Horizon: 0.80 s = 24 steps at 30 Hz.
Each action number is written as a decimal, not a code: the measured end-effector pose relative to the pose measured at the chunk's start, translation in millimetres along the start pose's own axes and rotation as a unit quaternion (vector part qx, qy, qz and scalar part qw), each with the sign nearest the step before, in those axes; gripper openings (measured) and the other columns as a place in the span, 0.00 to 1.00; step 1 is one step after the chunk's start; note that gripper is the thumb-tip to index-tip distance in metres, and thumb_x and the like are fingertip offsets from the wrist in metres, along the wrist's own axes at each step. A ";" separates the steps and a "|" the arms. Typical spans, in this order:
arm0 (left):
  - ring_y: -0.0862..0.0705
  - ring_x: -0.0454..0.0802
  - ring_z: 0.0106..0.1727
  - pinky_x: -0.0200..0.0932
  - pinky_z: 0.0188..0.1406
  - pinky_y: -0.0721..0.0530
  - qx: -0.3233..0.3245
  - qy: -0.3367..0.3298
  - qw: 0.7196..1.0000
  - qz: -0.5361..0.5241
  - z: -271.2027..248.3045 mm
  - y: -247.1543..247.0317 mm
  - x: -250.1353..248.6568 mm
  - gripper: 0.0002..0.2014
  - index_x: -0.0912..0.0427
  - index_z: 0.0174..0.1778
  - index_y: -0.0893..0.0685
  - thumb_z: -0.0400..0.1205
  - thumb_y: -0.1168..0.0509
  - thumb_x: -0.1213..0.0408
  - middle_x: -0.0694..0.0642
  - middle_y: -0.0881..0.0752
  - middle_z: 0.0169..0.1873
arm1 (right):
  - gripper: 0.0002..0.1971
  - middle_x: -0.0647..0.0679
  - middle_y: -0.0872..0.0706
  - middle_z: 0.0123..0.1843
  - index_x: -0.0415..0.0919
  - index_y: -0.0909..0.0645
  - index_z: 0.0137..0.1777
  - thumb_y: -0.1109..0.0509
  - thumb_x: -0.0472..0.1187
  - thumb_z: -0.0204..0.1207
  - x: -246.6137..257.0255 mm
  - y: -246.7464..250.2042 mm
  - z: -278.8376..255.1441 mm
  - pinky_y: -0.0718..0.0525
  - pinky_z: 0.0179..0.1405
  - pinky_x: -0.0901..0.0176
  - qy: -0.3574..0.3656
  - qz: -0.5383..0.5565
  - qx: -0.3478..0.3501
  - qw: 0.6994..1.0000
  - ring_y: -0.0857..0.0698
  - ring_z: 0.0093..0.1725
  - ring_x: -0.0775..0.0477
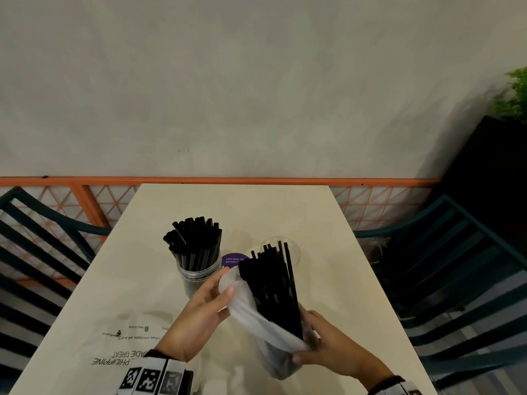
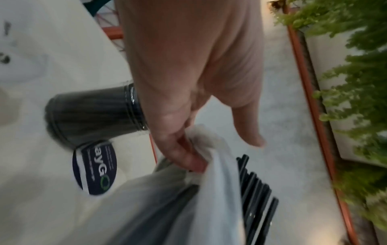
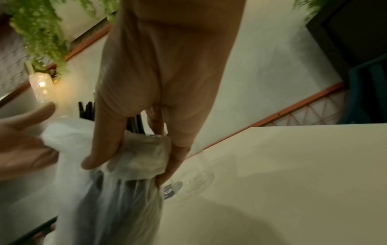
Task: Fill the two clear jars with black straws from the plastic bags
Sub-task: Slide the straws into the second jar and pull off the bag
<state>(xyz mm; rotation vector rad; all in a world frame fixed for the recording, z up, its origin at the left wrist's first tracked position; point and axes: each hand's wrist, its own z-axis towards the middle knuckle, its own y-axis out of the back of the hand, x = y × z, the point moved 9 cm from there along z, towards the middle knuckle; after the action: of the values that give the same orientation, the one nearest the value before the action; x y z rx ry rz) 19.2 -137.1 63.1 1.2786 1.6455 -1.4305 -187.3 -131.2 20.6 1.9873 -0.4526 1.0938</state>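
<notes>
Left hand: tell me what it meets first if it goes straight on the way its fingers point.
Probably the straws sticking out of the plastic bag the left hand pinches; depth is unclear.

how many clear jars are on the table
2. A jar full of black straws stands left of the purple sticker; an empty clear jar stands right of it, partly hidden behind the straws in the plastic bag.
</notes>
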 end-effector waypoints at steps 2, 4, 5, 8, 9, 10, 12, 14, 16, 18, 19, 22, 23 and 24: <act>0.17 0.52 0.63 0.50 0.63 0.18 0.006 -0.023 0.995 0.098 -0.4 3.0 -2.7 0.46 0.51 0.71 0.28 0.56 0.18 0.51 0.56 0.16 0.63 | 0.46 0.54 0.26 0.72 0.53 0.43 0.80 0.24 0.59 0.64 -8.4 8.5 -6.6 0.30 0.76 0.54 -0.009 0.031 -0.008 0.999 0.28 0.72 0.55; 0.15 0.50 0.60 0.51 0.62 0.18 -0.036 -0.043 0.987 0.148 -0.9 7.5 -6.0 0.46 0.48 0.68 0.25 0.52 0.18 0.49 0.54 0.15 0.61 | 0.42 0.54 0.23 0.73 0.53 0.38 0.79 0.27 0.61 0.66 -11.7 13.9 -11.3 0.29 0.76 0.50 -0.012 0.048 -0.011 0.999 0.25 0.72 0.56; 0.14 0.50 0.58 0.50 0.59 0.16 -0.058 -0.061 0.982 0.168 -1.3 7.6 -9.5 0.44 0.48 0.65 0.23 0.50 0.18 0.47 0.54 0.14 0.59 | 0.38 0.54 0.22 0.73 0.52 0.35 0.78 0.28 0.59 0.68 -12.1 16.9 -11.9 0.28 0.76 0.51 -0.011 0.058 -0.022 0.998 0.25 0.72 0.57; 0.14 0.53 0.50 0.41 0.46 0.15 -0.108 -0.112 0.961 0.228 -5.7 -1.9 -20.3 0.29 0.49 0.52 0.20 0.56 0.18 0.55 0.54 0.14 0.49 | 0.21 0.56 0.16 0.67 0.57 0.23 0.67 0.29 0.44 0.74 -9.2 31.9 -12.2 0.24 0.71 0.54 0.002 0.088 -0.106 0.990 0.20 0.67 0.58; 0.15 0.53 0.47 0.37 0.42 0.16 -0.119 -0.129 0.954 0.243 -8.4 -8.1 -23.9 0.23 0.50 0.49 0.21 0.61 0.19 0.62 0.54 0.15 0.46 | 0.19 0.56 0.14 0.63 0.61 0.21 0.62 0.29 0.42 0.74 -10.0 36.4 -12.2 0.22 0.69 0.53 -0.006 0.084 -0.136 0.987 0.18 0.65 0.58; 0.17 0.52 0.45 0.33 0.39 0.18 -0.130 -0.148 0.946 0.258 -11.4 -13.7 -27.3 0.21 0.51 0.47 0.21 0.64 0.21 0.67 0.53 0.16 0.44 | 0.17 0.56 0.12 0.60 0.64 0.21 0.59 0.29 0.41 0.75 -10.9 38.9 -12.4 0.19 0.65 0.54 -0.021 0.074 -0.158 0.984 0.16 0.61 0.57; 0.19 0.48 0.39 0.28 0.34 0.21 -0.145 -0.178 0.931 0.283 -16.9 -24.1 -33.4 0.19 0.51 0.45 0.23 0.65 0.22 0.69 0.53 0.17 0.42 | 0.15 0.56 0.12 0.46 0.66 0.23 0.53 0.29 0.43 0.74 -10.3 40.1 -12.1 0.15 0.49 0.66 -0.047 0.049 -0.180 0.981 0.14 0.47 0.59; 0.19 0.46 0.38 0.28 0.34 0.20 -0.143 -0.201 0.923 0.295 -21.5 -34.6 -34.9 0.19 0.48 0.45 0.24 0.67 0.23 0.69 0.53 0.16 0.44 | 0.12 0.56 0.18 0.35 0.59 0.24 0.50 0.28 0.43 0.73 -7.6 42.5 -12.4 0.21 0.33 0.73 -0.064 0.023 -0.211 0.975 0.19 0.35 0.59; 0.17 0.45 0.44 0.32 0.41 0.16 -0.124 -0.203 0.924 0.298 -23.0 -42.9 -28.7 0.23 0.41 0.50 0.25 0.67 0.22 0.64 0.51 0.17 0.48 | 0.08 0.51 0.20 0.36 0.46 0.24 0.47 0.28 0.41 0.72 -5.8 46.5 -11.7 0.26 0.29 0.68 -0.070 -0.011 -0.254 0.965 0.22 0.35 0.53; 0.17 0.45 0.53 0.41 0.49 0.15 -0.096 -0.188 0.925 0.317 -23.8 -50.4 -20.6 0.30 0.34 0.56 0.30 0.62 0.23 0.54 0.45 0.21 0.56 | 0.09 0.49 0.25 0.36 0.45 0.28 0.41 0.28 0.39 0.72 -2.3 47.7 -10.3 0.32 0.29 0.65 -0.063 -0.037 -0.285 0.956 0.26 0.36 0.49; 0.20 0.42 0.58 0.41 0.51 0.15 -0.081 -0.181 0.923 0.331 -23.9 -54.1 -18.0 0.35 0.32 0.58 0.33 0.59 0.23 0.51 0.41 0.24 0.59 | 0.11 0.50 0.27 0.36 0.47 0.30 0.39 0.29 0.39 0.72 -1.2 47.0 -9.6 0.34 0.29 0.65 -0.058 -0.039 -0.296 0.953 0.28 0.35 0.50; 0.25 0.36 0.62 0.39 0.54 0.18 -0.067 -0.183 0.913 0.359 -22.2 -59.1 -18.9 0.40 0.29 0.58 0.37 0.59 0.19 0.56 0.36 0.30 0.61 | 0.10 0.48 0.28 0.37 0.43 0.29 0.43 0.29 0.40 0.73 3.3 44.9 -12.8 0.34 0.29 0.66 -0.048 -0.046 -0.324 0.944 0.28 0.37 0.55; 0.26 0.34 0.62 0.39 0.53 0.18 -0.079 -0.196 0.904 0.371 -21.7 -58.3 -21.9 0.39 0.30 0.57 0.36 0.61 0.19 0.60 0.36 0.30 0.60 | 0.10 0.46 0.26 0.38 0.40 0.29 0.45 0.29 0.41 0.74 3.5 42.7 -13.7 0.34 0.29 0.66 -0.044 -0.051 -0.324 0.944 0.27 0.37 0.53; 0.27 0.31 0.61 0.35 0.51 0.20 -0.097 -0.215 0.891 0.389 -22.6 -57.5 -26.5 0.37 0.30 0.55 0.34 0.62 0.19 0.62 0.36 0.29 0.59 | 0.11 0.44 0.23 0.39 0.39 0.28 0.48 0.30 0.42 0.75 3.4 39.7 -14.1 0.32 0.29 0.64 -0.042 -0.049 -0.319 0.946 0.24 0.38 0.49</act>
<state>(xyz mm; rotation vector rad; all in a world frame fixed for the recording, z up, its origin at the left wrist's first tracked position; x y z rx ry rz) -21.3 -119.8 113.9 1.1891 0.7976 -0.9205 -217.9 -144.2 46.6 1.4612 -0.6500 0.6817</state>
